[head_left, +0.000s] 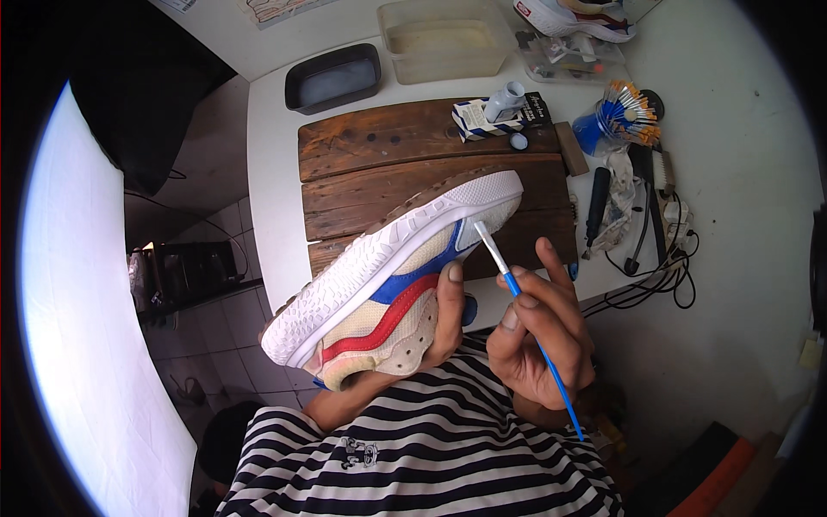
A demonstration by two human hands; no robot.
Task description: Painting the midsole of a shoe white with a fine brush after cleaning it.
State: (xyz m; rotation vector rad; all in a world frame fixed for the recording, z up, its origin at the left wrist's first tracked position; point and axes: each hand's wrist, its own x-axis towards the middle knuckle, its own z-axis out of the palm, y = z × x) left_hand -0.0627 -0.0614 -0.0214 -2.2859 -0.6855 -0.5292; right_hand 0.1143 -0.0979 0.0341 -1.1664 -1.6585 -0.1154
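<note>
A sneaker (370,293) with a white sole, cream mesh, blue panels and a red stripe is tilted on its side, toe up to the right. My left hand (439,327) grips it from beneath, thumb on the upper, most fingers hidden behind it. My right hand (543,345) pinches a blue-handled flat brush (500,258), whose tip touches the pale panel near the toe. Beyond the shoe, a small pale-grey bottle (502,105) sits on a striped box (474,122), with a loose round cap (518,140) beside them on the wooden board (362,138).
Behind the board are a black tray (332,77), a translucent tub (444,43), another sneaker (573,17) and a clear box (568,60). At right stand a cup of brushes (590,125), black tools (599,198) and tangled cables (655,284). A bright white panel (112,345) fills the left edge.
</note>
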